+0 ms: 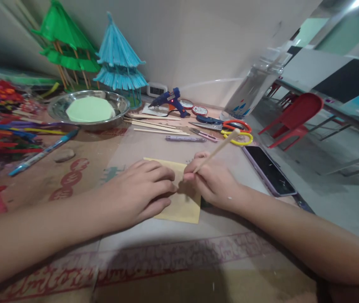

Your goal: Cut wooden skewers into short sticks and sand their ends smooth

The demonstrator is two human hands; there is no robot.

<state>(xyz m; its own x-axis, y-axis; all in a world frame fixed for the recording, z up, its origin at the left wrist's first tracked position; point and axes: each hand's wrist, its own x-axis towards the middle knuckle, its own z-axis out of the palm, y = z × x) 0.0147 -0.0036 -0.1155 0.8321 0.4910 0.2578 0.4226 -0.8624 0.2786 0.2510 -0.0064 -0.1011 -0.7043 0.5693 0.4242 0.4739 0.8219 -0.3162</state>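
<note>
A square of yellow paper (184, 210) lies on the table in front of me. My left hand (149, 189) rests on its left part, fingers spread and pressing down, palm hidden. Between the thumb and fingers of my right hand (214, 181) is a thin wooden stick (219, 148); it slants up to the right, and its lower end is hidden by the fingers. That hand sits over the paper's right edge. Beyond the hands lie a lilac pen (186, 138), several loose wooden sticks (157, 125) and yellow- and orange-handled scissors (239, 137).
A blue glue gun (170, 101) with a red light stands at the back near a steel bowl (121, 113) holding a pale green piece. Green (67, 38) and blue paper towers (119, 54) rise behind. A phone (270, 170) lies right, below a clear bottle (249, 90). Colourful strips (6, 139) fill the left.
</note>
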